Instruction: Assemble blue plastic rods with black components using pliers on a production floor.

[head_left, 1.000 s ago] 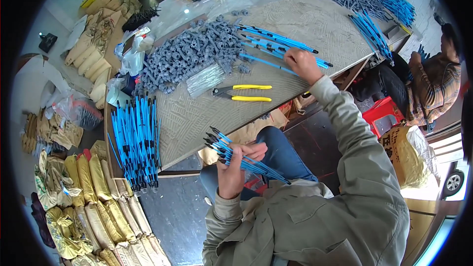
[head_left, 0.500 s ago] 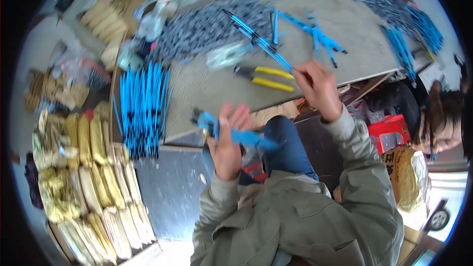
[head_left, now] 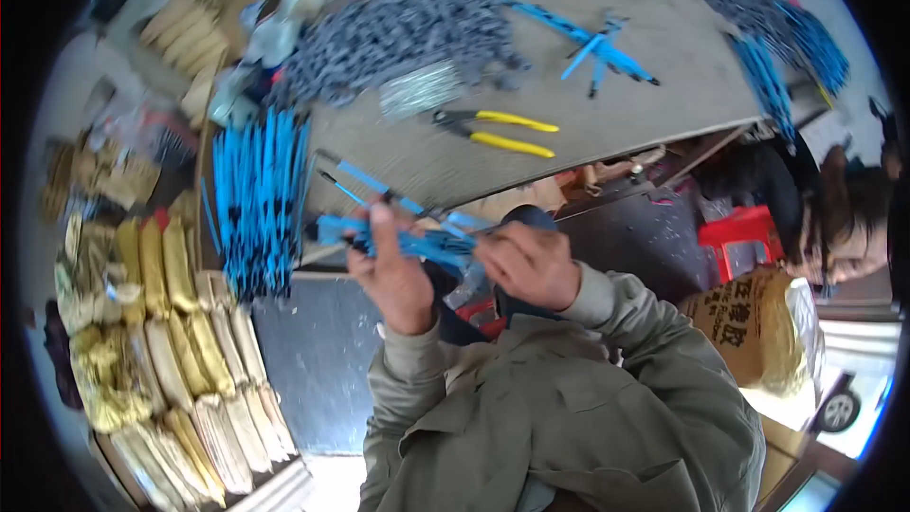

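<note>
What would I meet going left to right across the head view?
Large bundle of slim blue black-tipped rods, bare left hand, bare right hand, red plastic stool, round black-and-silver car wheel.

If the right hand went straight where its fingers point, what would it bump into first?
Probably the bundle of blue sticks in the left hand: the right hand points leftward at it. It's blurry there, so I can't tell whether they touch.

In a wide fisheye view from head height, we are looking down on the left hand and right hand, close below, and facing the table beyond.
</note>
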The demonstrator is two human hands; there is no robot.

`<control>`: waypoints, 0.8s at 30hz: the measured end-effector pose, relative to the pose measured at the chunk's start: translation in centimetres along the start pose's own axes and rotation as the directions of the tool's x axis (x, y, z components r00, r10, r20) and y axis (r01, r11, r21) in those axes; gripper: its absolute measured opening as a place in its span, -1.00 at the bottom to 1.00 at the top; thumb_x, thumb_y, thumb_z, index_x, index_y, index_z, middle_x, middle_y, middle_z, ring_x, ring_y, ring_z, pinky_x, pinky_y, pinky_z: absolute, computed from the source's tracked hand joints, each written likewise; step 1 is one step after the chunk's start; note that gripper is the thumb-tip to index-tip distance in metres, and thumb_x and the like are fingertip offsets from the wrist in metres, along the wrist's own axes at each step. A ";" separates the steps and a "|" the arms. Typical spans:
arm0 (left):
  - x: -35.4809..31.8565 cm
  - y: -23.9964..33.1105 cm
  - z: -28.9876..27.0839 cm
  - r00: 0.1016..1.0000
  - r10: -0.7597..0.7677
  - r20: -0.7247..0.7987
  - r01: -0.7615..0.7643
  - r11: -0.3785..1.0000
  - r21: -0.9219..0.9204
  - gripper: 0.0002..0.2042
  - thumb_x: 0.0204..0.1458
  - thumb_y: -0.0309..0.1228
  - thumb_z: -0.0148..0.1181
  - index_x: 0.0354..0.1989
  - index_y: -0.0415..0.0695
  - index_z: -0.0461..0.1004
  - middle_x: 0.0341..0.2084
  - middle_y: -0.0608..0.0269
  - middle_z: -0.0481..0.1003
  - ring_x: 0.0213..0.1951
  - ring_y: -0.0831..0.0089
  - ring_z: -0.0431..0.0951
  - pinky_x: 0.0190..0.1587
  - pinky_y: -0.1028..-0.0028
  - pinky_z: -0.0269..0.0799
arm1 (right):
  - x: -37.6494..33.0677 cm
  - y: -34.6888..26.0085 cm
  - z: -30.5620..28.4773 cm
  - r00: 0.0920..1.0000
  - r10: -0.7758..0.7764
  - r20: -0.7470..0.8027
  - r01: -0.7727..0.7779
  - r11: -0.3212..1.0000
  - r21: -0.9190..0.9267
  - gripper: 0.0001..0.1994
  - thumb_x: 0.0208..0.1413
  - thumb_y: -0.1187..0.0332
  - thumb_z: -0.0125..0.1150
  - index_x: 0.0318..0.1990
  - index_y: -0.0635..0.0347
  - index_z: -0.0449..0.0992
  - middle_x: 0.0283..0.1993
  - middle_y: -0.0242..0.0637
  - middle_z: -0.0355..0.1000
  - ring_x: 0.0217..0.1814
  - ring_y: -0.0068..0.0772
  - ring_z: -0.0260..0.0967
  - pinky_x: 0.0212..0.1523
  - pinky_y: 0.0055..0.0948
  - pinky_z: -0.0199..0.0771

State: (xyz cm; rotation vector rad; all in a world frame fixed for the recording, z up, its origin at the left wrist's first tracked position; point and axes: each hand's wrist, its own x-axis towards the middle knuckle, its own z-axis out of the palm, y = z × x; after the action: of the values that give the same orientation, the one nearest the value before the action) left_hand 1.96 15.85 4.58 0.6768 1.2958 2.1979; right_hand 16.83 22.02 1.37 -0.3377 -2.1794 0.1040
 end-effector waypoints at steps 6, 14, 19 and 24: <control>-0.2 0.6 0.9 0.998 -0.008 -0.065 0.002 0.996 -0.091 -0.87 0.14 -0.38 -0.02 -0.22 -0.14 0.26 -0.62 0.33 0.31 -0.61 0.59 0.27 -0.56 0.61 0.21 | 0.5 3.6 -1.9 0.956 0.032 0.292 -0.080 0.985 0.152 -0.80 -0.09 0.42 0.18 -0.26 0.17 0.43 -0.38 -0.23 0.36 -0.52 -0.32 0.38 -0.56 -0.42 0.35; -1.2 2.9 0.0 0.980 -0.047 0.195 0.079 0.984 -0.162 -0.82 0.15 -0.37 -0.05 -0.13 -0.16 0.26 -0.38 0.12 0.43 -0.49 0.43 0.45 -0.47 0.57 0.39 | 4.2 25.9 -4.0 0.612 0.742 -0.274 -0.776 0.495 -0.391 -0.73 -0.04 0.19 0.19 -0.29 0.19 0.43 -0.45 -0.05 0.45 -0.41 -0.10 0.46 -0.44 -0.26 0.39; -2.3 3.0 1.0 0.933 -0.189 0.307 0.258 0.944 -0.205 -0.78 0.15 -0.38 -0.08 -0.09 -0.21 0.26 -0.13 -0.20 0.40 -0.17 0.08 0.50 -0.21 0.29 0.50 | -0.6 30.6 -3.4 0.601 0.751 -0.274 -0.796 0.528 -0.297 -0.71 0.02 0.24 0.13 -0.15 0.19 0.39 -0.45 -0.10 0.45 -0.42 -0.15 0.46 -0.46 -0.29 0.41; -2.8 2.7 0.7 0.817 -0.317 0.481 0.386 0.921 -0.048 -0.73 0.16 -0.31 -0.09 -0.11 -0.27 0.28 -0.07 -0.25 0.36 -0.08 -0.01 0.46 -0.05 0.11 0.41 | -1.1 25.3 -4.6 0.432 0.875 -0.218 -0.511 0.437 0.740 -0.72 0.14 0.30 0.00 -0.03 0.20 0.33 -0.43 -0.25 0.43 -0.50 -0.42 0.41 -0.52 -0.52 0.40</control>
State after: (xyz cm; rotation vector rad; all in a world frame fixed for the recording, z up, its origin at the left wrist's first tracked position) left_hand 4.07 13.30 6.82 0.7760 0.9146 1.6698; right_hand 26.25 45.76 -1.73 -0.8463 -1.1120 1.0304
